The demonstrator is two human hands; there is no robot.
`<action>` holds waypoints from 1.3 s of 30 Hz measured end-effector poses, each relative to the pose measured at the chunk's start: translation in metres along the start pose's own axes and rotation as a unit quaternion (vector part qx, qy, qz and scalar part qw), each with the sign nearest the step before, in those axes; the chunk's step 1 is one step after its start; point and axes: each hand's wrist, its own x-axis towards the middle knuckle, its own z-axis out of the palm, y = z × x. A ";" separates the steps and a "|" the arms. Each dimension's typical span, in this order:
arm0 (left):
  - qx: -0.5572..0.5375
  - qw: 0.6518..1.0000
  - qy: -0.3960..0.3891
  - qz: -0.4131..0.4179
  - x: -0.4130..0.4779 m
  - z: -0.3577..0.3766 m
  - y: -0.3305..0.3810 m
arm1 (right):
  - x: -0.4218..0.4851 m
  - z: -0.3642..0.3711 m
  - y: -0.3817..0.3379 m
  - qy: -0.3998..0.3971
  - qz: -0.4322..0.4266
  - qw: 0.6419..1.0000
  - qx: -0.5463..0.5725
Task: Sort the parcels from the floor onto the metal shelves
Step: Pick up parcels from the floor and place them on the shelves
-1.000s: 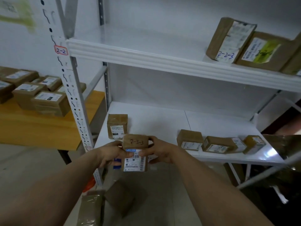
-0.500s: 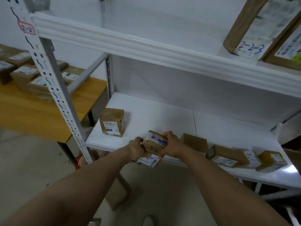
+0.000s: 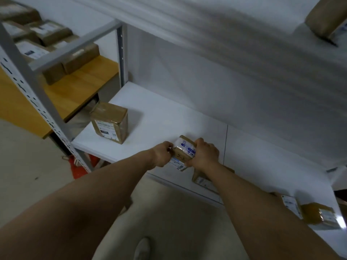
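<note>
- Parcel [image 3: 183,150]: small brown taped carton with a white label and handwriting on the side facing the camera. It is held over the front edge of the lower shelf [image 3: 169,124]. Head view only, and I can't tell if its base touches the shelf yet.
- Left hand [image 3: 163,153]: fingers curled, pinching the parcel's left end.
- Right hand [image 3: 203,153]: fingers wrapped over the top right edge, gripping it.
- Handling, my read: it looks light and stiff. The tape wrap looks glossy, so it's probably slick. Hold it on opposite ends, as it is held now. A loose label flap hangs below the parcel, so don't grab that.
- Shelf surface: flat white panel with a seam just right of the hands. It's likely smooth, so the parcel should slide easily.
- Same shelf: upright parcel [image 3: 110,122] well to the left, another parcel [image 3: 201,178] partly hidden under the right forearm, and more parcels [image 3: 317,216] at the far right.
- Upper shelf [image 3: 244,34]: motion-blurred, with one parcel [image 3: 323,25] on it at top right.
- Room: perforated grey post [image 3: 28,87] on the left, and a wooden table [image 3: 78,85] behind it with stacked parcels [image 3: 47,44].
- Floor [image 3: 28,166]: pale, with a red object [image 3: 78,164] under the shelf corner.
</note>
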 end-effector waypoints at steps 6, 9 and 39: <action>-0.013 0.999 -0.024 -0.038 0.030 0.022 -0.018 | 0.020 0.031 0.020 -0.019 -0.025 0.999 -0.022; -0.014 0.998 -0.038 -0.048 0.039 0.031 -0.024 | 0.023 0.040 0.027 -0.021 -0.031 0.999 -0.019; 0.066 0.996 -0.067 -0.003 -0.058 0.004 -0.018 | -0.113 0.012 -0.058 -0.037 0.048 0.997 0.045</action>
